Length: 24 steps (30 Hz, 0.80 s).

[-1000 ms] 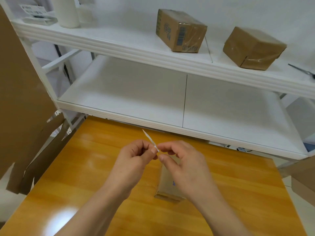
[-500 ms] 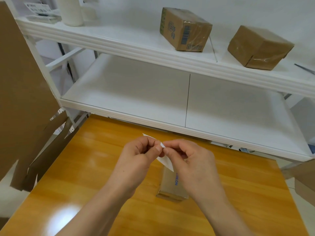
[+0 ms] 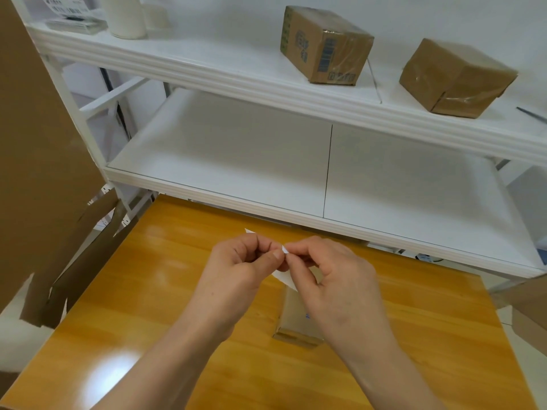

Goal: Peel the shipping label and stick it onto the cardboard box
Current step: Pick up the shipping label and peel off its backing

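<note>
You are holding the shipping label (image 3: 283, 280) just above the orange wooden worktop (image 3: 148, 291), and both grips are narrow. Your left hand (image 3: 239, 270) is pinching the label between thumb and curled fingers, and your right hand (image 3: 334, 285) is pinching it at the tips, the two hands touching. The label is showing only as white slivers, one corner poking out behind your left hand.

The small cardboard box (image 3: 293, 318) is lying on the worktop directly under your right hand, partly hidden by it. A glare patch is shining on the varnish near your left forearm.

Behind the worktop a white rack is standing against a white wall (image 3: 444, 13). Its lower shelf (image 3: 236, 161) is overhanging the worktop's far edge. Its upper shelf (image 3: 222, 63) is carrying a printed carton (image 3: 322, 45), a plain taped carton (image 3: 453, 78) and a white cylinder (image 3: 124, 16). Flattened cardboard (image 3: 38, 143) is leaning at your left.
</note>
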{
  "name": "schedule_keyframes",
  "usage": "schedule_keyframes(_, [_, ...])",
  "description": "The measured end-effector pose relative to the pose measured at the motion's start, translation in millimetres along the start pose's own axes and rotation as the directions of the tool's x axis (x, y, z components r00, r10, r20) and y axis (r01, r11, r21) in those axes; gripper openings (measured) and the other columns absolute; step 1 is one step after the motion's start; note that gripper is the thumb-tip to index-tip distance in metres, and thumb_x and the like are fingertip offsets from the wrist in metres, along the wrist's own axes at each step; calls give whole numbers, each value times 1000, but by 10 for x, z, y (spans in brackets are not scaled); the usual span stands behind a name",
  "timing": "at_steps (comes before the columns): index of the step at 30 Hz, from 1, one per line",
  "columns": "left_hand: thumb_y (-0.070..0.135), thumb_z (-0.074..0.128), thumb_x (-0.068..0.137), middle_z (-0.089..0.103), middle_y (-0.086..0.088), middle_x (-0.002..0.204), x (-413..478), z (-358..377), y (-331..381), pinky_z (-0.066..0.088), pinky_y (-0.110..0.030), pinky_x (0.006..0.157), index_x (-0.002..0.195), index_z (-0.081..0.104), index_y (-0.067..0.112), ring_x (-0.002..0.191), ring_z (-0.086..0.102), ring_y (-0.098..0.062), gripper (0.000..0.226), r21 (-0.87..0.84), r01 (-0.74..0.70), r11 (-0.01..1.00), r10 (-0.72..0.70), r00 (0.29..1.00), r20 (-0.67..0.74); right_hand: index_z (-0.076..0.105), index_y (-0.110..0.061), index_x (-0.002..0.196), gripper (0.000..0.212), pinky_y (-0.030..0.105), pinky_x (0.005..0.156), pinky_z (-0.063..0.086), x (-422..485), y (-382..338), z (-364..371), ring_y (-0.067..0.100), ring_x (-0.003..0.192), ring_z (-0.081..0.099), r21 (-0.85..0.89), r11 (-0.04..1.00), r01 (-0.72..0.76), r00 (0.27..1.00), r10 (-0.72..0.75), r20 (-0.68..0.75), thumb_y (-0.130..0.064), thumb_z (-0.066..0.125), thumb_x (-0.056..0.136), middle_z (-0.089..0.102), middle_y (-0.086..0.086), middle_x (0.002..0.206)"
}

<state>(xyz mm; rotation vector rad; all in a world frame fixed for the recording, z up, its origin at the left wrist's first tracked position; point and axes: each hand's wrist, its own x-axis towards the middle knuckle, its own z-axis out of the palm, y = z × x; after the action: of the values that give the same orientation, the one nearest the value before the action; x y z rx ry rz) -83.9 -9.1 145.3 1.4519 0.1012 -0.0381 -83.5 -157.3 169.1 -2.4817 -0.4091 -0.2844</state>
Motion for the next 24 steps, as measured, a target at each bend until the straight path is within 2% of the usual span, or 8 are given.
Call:
schedule_keyframes(3, [6,66,90,76,-16,84,-3,-13,13,54,-34,89,85,74,2,89,73,-29,10,4,-1,1000,1,1000,1,68,-33,99,13,29,71,54,-8,-5,0,1,88,63,5,1000,6,1000,-6,-14,-35,57,93,69,-20,89])
schedule_keyframes(10, [7,68,88,77,-14,81,-20,-9,46,52,-27,82,82,74,5,85,74,-26,10,-4,7,1000,-7,1000,-17,69,-32,98,14,31,71,55,-27,-4,-8,3,89,64,18,1000,22,1000,-21,-20,-35,57,93,70,-19,89])
schedule_keyframes(16, [9,72,83,73,-7,70,-18,1,48,52,-18,72,73,73,10,74,69,-16,10,-1,-4,1000,4,1000,-28,70,-32,94,14,31,68,55,-54,-40,-16,6,86,64,-48,997,67,996,-70,-46,-33,56,90,70,-18,89])
schedule_keyframes(20, [7,71,83,71,-7,69,-15,-1,33,52,-16,69,74,72,6,72,67,-16,9,-4,-19,1000,19,999,-32,72,-32,92,11,31,72,56,-54,-40,-42,1,87,65,116,993,15,1000,-13,-21,-31,62,90,71,-22,86])
schedule_keyframes(24, [17,67,75,69,-6,68,-20,29,37,54,-18,69,73,71,5,70,65,-15,12,4,-42,999,43,999,-27,74,-33,94,11,23,75,55,-58,-34,-80,-4,91,64,223,973,-56,998,50,31,-32,64,90,71,-25,86])
